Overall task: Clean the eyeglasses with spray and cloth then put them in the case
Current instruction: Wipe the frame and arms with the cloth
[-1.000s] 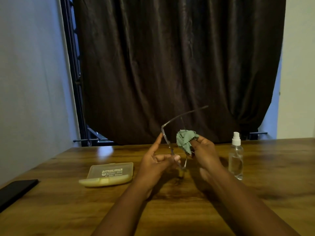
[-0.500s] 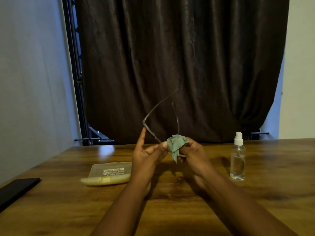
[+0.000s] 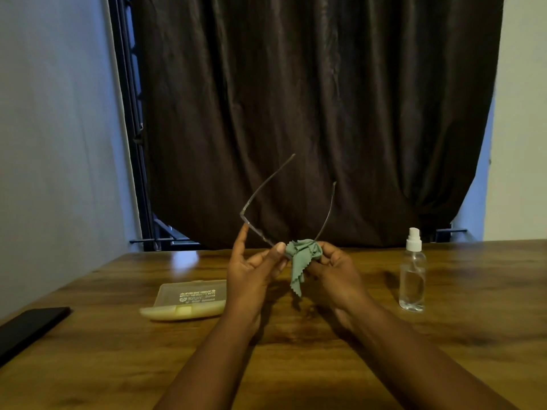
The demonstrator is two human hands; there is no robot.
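Glasses [image 3: 268,202]: centre frame, above table [image 3: 296,365], temples up. Left hand [image 3: 254,270] pinched the frame; right hand [image 3: 331,267] pinched cloth [image 3: 302,255] round one lens. Risks: hard rubbing could bend thin frame; slip = drop. Case [image 3: 189,300] lower left, shut; spray [image 3: 412,276] right, could be knocked over.

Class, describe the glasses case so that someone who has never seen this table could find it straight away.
Start at the wooden table before the dark curtain. Left of the hands, the case lies flat and closed. It alone is pale yellow with printed text on its lid; the phone further left is black.
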